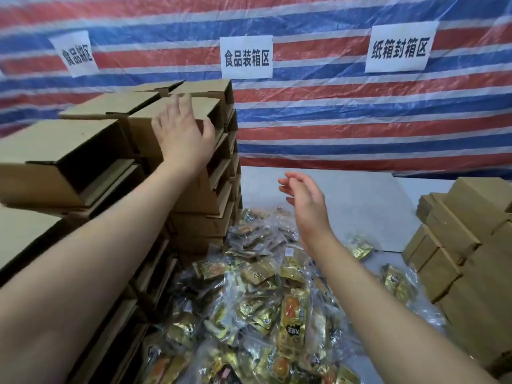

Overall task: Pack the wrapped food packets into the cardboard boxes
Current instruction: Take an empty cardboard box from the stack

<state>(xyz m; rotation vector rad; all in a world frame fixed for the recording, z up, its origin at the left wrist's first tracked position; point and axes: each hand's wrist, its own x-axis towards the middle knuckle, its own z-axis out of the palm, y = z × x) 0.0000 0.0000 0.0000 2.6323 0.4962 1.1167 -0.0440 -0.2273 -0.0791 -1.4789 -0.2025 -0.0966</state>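
The left hand lies flat on the top cardboard box of a tall stack of cardboard boxes, fingers nearly straight and spread over the lid, the thumb hooked down at the box's right edge. Whether it grips or only rests there, I cannot tell. The right hand hangs in the air to the right of that stack, touching nothing, fingers relaxed and slightly bent, palm turned toward the left.

The boxes are plain brown, low and flat, piled many layers high on the left side; several show open ends with a dark gap under the lid. A second, lower pile of brown boxes stands at the right edge.

Between the two piles, below the forearms, a heap of wrapped food packets covers the pale surface. The packets are glossy, mostly gold and clear film with orange and dark printing, lying loose and overlapping. A few stray packets lie apart near the right pile.

Behind hangs a striped tarpaulin in red, blue and white, bearing three white paper signs with black characters.
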